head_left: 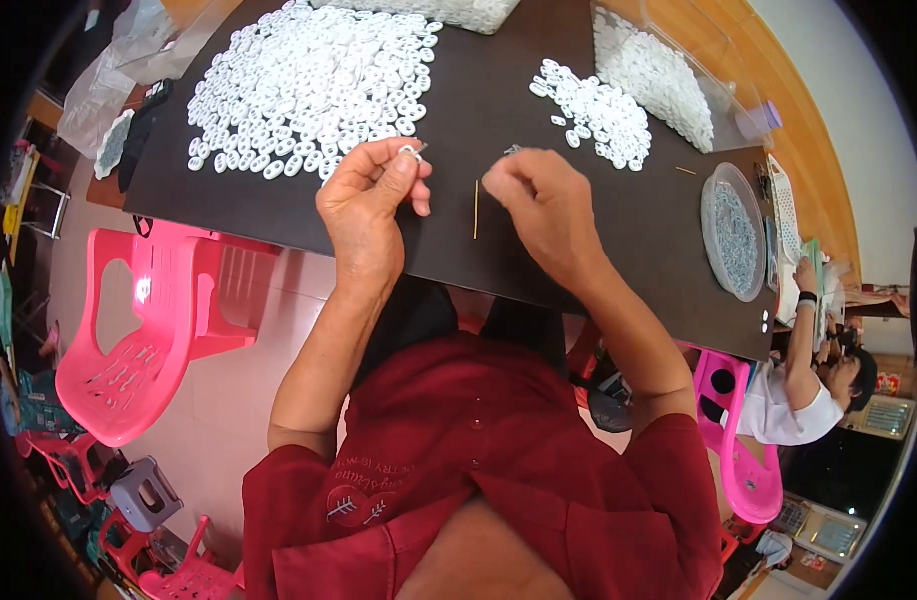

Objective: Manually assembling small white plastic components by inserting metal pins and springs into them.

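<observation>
My left hand (pixel 364 205) is closed in a pinch on a small white oval piece (pixel 410 152), with a thin metallic bit showing at its tip. To the right, my right hand (pixel 551 208) is held over the dark table with its fingers curled together, slightly blurred; what they hold, if anything, is hidden. A small grey thing (pixel 514 150) shows just beyond its fingertips. Between the hands a thin yellow stick (pixel 477 212) lies on the tabletop. Beyond my left hand spreads a big pile of white oval pieces with holes (pixel 319 85). A smaller white pile (pixel 604 115) lies beyond my right hand.
A clear box of white pieces (pixel 659 90) stands at the far right, near a round tub of small grey-blue parts (pixel 736 235). Another clear container (pixel 469 12) is at the far edge. A pink chair (pixel 144 340) stands at left; another person (pixel 804 400) sits at right.
</observation>
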Demonstrator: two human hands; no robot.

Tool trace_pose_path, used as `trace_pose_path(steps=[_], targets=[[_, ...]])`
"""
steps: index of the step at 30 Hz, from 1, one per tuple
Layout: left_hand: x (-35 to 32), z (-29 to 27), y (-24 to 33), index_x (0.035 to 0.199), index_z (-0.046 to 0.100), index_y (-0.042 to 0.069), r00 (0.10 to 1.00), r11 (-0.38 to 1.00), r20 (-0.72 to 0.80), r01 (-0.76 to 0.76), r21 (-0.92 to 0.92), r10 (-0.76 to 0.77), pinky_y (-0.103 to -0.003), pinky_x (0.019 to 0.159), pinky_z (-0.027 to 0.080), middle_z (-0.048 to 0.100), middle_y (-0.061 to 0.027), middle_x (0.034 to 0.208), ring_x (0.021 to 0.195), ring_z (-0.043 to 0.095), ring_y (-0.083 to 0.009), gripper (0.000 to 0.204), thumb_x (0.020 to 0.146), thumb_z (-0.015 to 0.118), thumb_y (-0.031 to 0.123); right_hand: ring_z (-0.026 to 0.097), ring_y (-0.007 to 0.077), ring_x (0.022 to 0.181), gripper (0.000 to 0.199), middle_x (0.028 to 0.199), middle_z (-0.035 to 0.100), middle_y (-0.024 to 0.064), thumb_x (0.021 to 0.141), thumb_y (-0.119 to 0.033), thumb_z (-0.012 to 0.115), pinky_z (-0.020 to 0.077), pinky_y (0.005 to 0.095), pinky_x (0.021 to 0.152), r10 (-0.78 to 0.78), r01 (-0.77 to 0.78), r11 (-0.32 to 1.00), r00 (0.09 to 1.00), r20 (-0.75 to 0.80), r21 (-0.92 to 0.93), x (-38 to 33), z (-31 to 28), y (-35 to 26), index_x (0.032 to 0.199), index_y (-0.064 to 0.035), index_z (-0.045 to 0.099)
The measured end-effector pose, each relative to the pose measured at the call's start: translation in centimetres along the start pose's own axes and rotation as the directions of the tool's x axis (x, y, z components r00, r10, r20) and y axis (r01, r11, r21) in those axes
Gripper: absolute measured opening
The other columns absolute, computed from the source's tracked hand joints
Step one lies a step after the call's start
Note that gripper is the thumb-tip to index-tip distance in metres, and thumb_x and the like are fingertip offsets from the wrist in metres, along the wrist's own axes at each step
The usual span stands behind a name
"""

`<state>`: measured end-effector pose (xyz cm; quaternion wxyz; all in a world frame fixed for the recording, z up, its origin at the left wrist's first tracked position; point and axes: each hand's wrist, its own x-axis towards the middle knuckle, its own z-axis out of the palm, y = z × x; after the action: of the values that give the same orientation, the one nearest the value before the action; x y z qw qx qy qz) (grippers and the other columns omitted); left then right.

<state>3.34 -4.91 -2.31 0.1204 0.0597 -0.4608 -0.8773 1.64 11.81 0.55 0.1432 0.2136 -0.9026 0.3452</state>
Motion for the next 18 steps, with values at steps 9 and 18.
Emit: trace_pose_path(steps=[9,18], targets=[[-0.6,1.4,-1.0,0.094,0.062,-0.005,0.997,1.000,0.073,0.022,-0.011,-0.021,-0.022,0.052,0.044,0.062,-0.0109,0.076,0.056,0.053,-0.0107,0.012,0.085,0.060,0.004,0.058,0.0306,0.063,0.014,0.063,0.057,0.0121,0.073,-0.014,0.063,0.0436,0.0412,0.056,-0.043,0.085,0.960,0.986,0.159,-0.267,-0.7,2.8,-0.4,0.065,-0.0053,0.055],[-0.9,2.3,-2.3,0.094,0.062,-0.005,0.994,0.999,0.096,0.052,-0.007,-0.051,-0.021,0.051,0.042,0.063,-0.0095,0.076,0.057,0.053,-0.0097,0.013,0.085,0.059,0.003,0.055,0.0305,0.058,0.013,0.062,0.055,0.0117,0.069,-0.007,0.064,0.0431,0.0405,0.053,-0.067,0.085,0.977,0.993,0.097,-0.193,-2.1,1.4,0.3,0.064,-0.0048,0.052]])
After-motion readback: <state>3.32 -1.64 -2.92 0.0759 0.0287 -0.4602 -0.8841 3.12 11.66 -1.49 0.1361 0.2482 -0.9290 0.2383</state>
